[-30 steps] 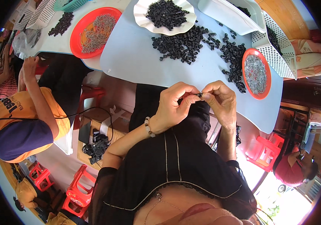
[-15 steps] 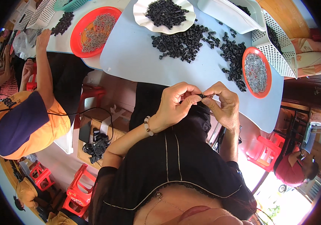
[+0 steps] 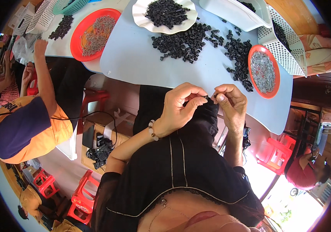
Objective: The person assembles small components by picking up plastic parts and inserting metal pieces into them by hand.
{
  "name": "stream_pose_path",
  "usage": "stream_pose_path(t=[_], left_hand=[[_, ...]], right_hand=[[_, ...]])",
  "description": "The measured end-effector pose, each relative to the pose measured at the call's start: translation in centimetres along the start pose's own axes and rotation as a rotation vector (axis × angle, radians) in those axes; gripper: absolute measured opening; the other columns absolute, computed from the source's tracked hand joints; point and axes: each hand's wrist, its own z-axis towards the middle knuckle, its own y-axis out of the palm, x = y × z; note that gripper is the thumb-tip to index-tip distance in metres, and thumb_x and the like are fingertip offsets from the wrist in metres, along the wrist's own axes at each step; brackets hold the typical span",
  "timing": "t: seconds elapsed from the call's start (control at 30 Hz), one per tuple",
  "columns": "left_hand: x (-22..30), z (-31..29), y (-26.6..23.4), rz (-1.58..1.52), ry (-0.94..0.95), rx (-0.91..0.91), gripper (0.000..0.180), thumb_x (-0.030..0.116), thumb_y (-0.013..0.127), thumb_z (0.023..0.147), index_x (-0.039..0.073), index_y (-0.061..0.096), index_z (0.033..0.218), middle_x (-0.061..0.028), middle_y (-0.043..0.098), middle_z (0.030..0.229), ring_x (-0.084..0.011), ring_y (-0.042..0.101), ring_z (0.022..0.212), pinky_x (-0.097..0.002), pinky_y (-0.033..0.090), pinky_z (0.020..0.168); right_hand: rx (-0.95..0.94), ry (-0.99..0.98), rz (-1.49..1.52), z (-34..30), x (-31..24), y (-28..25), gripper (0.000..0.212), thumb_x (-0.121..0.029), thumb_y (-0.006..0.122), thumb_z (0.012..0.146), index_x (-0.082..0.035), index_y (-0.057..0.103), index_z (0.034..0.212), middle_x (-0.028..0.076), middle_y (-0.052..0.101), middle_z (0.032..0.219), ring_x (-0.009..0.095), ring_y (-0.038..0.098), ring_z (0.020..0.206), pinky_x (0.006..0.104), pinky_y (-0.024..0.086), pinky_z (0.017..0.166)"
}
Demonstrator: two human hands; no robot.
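Note:
In front of my body, just off the near table edge, both hands are raised close together. My left hand [image 3: 179, 106], with a beaded bracelet on the wrist, pinches a small black plastic part [image 3: 206, 98] between thumb and forefinger. A small gap away, the thumb and forefinger of my right hand [image 3: 232, 106] are pressed together on something tiny and dark that I cannot make out. Beyond them, loose black plastic parts [image 3: 183, 45] lie heaped on the pale blue table [image 3: 134, 62]. To the right sits an orange-red dish [image 3: 277, 83] of small shiny clear or silvery pieces.
A scalloped white plate [image 3: 137, 16] of black parts, a white tub [image 3: 231, 15] and a perforated white basket [image 3: 298, 58] stand farther back. Left is a red plate [image 3: 76, 48] of small greyish pieces, near a co-worker in orange and navy [image 3: 22, 129]. Red stools [image 3: 277, 154] stand around.
My hands were touching at one small black part; now the fingertips are slightly apart, the right thumb drawn back. The view has shifted slightly.

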Motion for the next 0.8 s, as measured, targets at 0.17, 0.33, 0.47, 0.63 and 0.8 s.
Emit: stream_pose_path(t=[0.17, 0.33, 0.47, 0.63, 0.8], left_hand=[[-0.1, 0.0, 0.6, 0.051, 0.033, 0.02, 0.008, -0.002, 0.07, 0.083, -0.001, 0.068, 0.091, -0.0076, 0.064, 0.082, -0.0106, 0.06, 0.068, -0.0234, 0.049, 0.063], [-0.3, 0.2, 0.4, 0.158, 0.104, -0.069, 0.011, -0.004, 0.068, 0.085, -0.003, 0.066, 0.095, -0.0076, 0.063, 0.088, -0.0108, 0.06, 0.072, -0.0231, 0.049, 0.066], [-0.5, 0.1, 0.6, 0.195, 0.105, -0.143, 0.013, -0.006, 0.067, 0.087, -0.006, 0.064, 0.099, -0.0084, 0.062, 0.094, -0.0106, 0.062, 0.079, -0.0221, 0.05, 0.07], [-0.5, 0.2, 0.9, 0.188, 0.09, -0.157, 0.012, -0.005, 0.068, 0.087, -0.006, 0.064, 0.098, -0.0089, 0.063, 0.094, -0.0109, 0.063, 0.079, -0.0224, 0.05, 0.07], [0.0, 0.4, 1.1, 0.245, 0.1, -0.16, 0.01, -0.004, 0.069, 0.086, -0.006, 0.065, 0.096, -0.009, 0.064, 0.092, -0.0115, 0.063, 0.077, -0.0228, 0.051, 0.069]], right_hand=[[-0.107, -0.029, 0.278, 0.0, 1.6, -1.4, 0.02, -0.016, 0.073, 0.088, 0.0, 0.063, 0.096, 0.008, 0.067, 0.086, 0.012, 0.061, 0.074, 0.0246, 0.049, 0.069], [-0.142, -0.002, 0.433, -0.1, 2.1, -1.5, 0.022, -0.017, 0.075, 0.086, -0.001, 0.063, 0.093, 0.008, 0.066, 0.083, 0.012, 0.057, 0.072, 0.0251, 0.046, 0.067], [-0.179, 0.039, 0.458, -0.4, 2.1, -1.9, 0.022, -0.017, 0.076, 0.085, 0.0, 0.063, 0.09, 0.007, 0.064, 0.082, 0.012, 0.055, 0.072, 0.0251, 0.045, 0.068], [-0.19, 0.05, 0.41, -0.4, 2.3, -2.2, 0.02, -0.015, 0.076, 0.085, 0.001, 0.063, 0.085, 0.007, 0.064, 0.081, 0.012, 0.055, 0.073, 0.0252, 0.046, 0.069], [-0.167, 0.097, 0.338, -0.4, 2.0, -2.2, 0.019, -0.014, 0.075, 0.086, 0.0, 0.063, 0.083, 0.007, 0.064, 0.08, 0.012, 0.056, 0.075, 0.0258, 0.047, 0.072]])
